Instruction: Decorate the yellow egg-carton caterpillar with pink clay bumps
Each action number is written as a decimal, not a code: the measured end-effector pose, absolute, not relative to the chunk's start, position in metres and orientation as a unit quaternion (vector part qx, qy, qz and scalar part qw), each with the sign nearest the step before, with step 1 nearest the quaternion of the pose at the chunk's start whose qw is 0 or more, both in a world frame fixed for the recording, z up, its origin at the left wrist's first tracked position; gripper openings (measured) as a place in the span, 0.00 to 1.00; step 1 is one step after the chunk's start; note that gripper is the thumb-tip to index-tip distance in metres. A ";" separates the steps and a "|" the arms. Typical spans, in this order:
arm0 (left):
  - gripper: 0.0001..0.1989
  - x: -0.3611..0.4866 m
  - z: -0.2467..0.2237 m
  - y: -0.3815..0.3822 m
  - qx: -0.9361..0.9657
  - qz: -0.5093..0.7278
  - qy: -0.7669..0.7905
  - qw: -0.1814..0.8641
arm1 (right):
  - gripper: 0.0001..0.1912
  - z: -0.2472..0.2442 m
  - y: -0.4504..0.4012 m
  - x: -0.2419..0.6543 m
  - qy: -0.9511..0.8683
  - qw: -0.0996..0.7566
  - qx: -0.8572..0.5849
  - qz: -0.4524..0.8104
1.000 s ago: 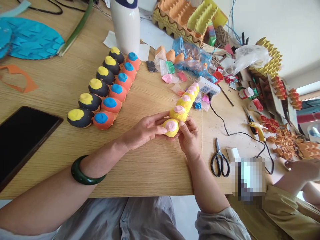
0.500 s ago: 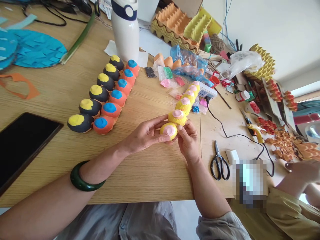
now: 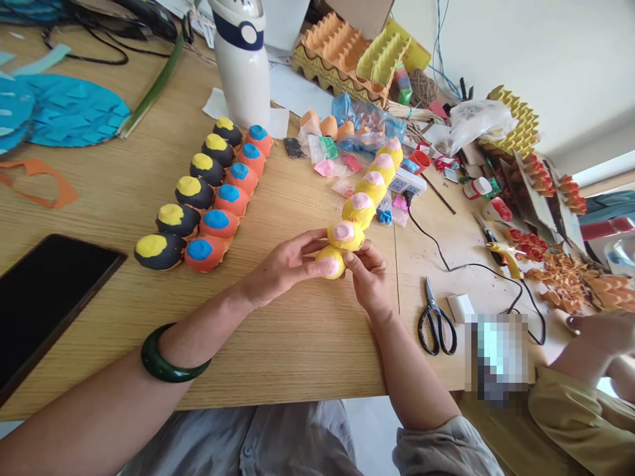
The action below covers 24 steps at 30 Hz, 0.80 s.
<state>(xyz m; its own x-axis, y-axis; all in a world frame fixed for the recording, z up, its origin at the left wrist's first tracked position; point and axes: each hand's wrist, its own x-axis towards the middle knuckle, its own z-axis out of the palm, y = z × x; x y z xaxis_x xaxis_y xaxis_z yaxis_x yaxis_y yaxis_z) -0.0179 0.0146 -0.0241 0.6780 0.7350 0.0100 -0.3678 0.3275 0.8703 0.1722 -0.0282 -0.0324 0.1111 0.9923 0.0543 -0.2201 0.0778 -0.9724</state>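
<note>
Between both hands is a strip of egg-carton cups covered in yellow clay, each topped with a pink clay patch. My left hand grips the near end from the left, thumb lying over the nearest cup. From the right, my right hand pinches the same end with thumb and fingers. The strip's far end is tilted up and away, over the white power strip. To the left lie a black cup strip with yellow tops and an orange cup strip with blue tops, side by side on the wooden table.
Scissors and a white block lie right of my right hand. A black cord crosses the table there. A phone and a white bottle are on the left. Clay packets lie behind. A co-worker's hand is far right.
The yellow strip's far end has risen, so more of its cups show, and its near end has tipped down. Both hands keep their hold. The view has shifted slightly.
</note>
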 end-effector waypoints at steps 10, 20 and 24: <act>0.27 -0.018 -0.025 0.012 0.467 0.352 0.218 0.781 | 0.12 -0.032 -0.030 0.171 -0.448 0.591 -0.448 0.500; 0.16 -0.018 -0.024 0.013 0.404 0.337 0.221 0.821 | 0.14 -0.033 -0.031 0.171 -0.507 0.540 -0.469 0.481; 0.28 -0.018 -0.021 0.010 0.447 0.317 0.215 0.809 | 0.16 -0.033 -0.030 0.174 -0.484 0.533 -0.480 0.502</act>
